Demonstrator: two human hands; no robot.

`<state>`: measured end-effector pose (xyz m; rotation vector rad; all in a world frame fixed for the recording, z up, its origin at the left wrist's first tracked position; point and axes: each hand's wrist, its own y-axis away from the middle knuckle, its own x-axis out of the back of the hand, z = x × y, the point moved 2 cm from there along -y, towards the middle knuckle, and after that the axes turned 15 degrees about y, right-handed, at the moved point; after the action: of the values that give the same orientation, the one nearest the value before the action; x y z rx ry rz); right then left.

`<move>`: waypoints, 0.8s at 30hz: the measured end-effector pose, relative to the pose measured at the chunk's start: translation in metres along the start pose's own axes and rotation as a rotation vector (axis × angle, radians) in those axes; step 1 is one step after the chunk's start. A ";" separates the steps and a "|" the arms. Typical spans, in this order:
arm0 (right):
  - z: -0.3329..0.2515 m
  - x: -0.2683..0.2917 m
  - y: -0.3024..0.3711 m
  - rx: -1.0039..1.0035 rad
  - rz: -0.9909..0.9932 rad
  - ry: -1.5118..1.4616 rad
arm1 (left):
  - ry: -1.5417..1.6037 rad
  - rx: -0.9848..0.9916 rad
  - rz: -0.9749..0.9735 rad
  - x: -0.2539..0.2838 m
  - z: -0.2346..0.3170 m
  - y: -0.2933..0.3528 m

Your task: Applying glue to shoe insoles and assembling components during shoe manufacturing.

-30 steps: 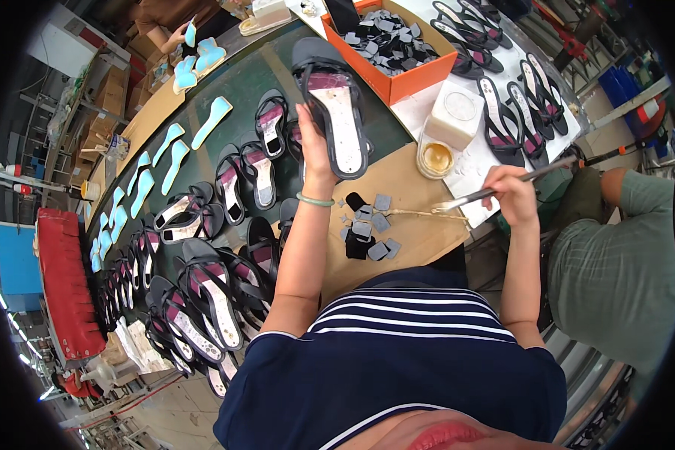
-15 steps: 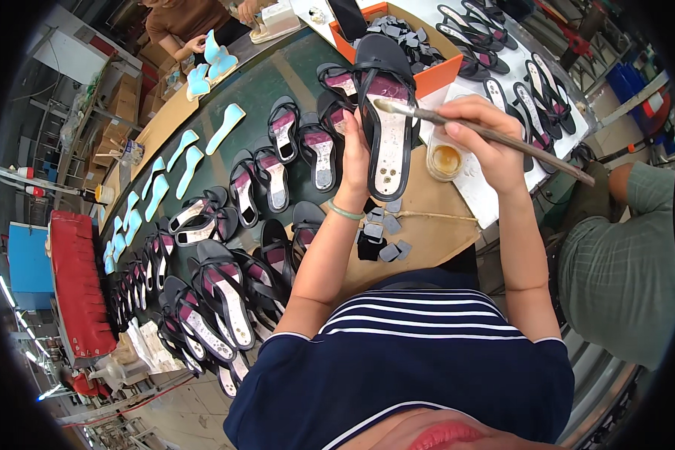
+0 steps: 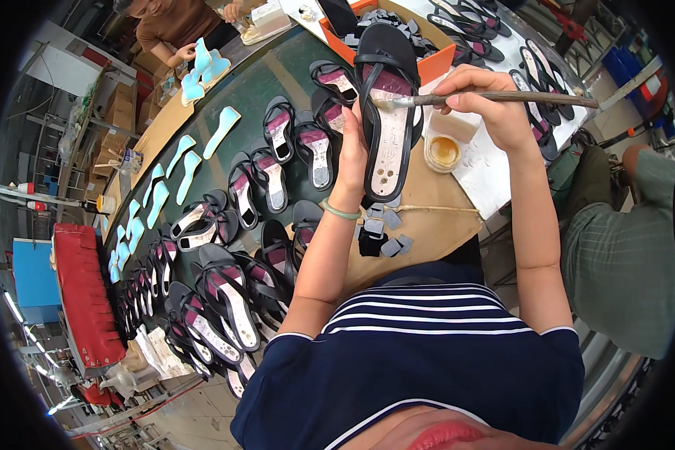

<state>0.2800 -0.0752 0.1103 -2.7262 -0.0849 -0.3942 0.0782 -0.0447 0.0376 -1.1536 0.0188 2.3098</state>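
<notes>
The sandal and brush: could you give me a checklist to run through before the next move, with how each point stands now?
1. Left hand has hold of the sandal: ok.
2. Right hand has hold of the brush by its handle: ok.
3. Bristles on the sandal's inner sole: ok, they appear to touch it.
4. Jar open, with amber contents showing: ok.
5. Inner sole evenly coated: cannot tell; any wet film is too faint to judge.
6. Loose gray pieces spread apart: not ok, several overlap.
</notes>
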 end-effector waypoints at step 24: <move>-0.019 -0.051 0.050 0.047 0.065 0.081 | 0.106 -0.202 0.209 0.022 0.016 -0.023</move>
<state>0.2317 -0.1291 0.0945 -2.6550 0.0160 -0.4776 0.0672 -0.0109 0.0370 -1.4350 -0.0586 2.4748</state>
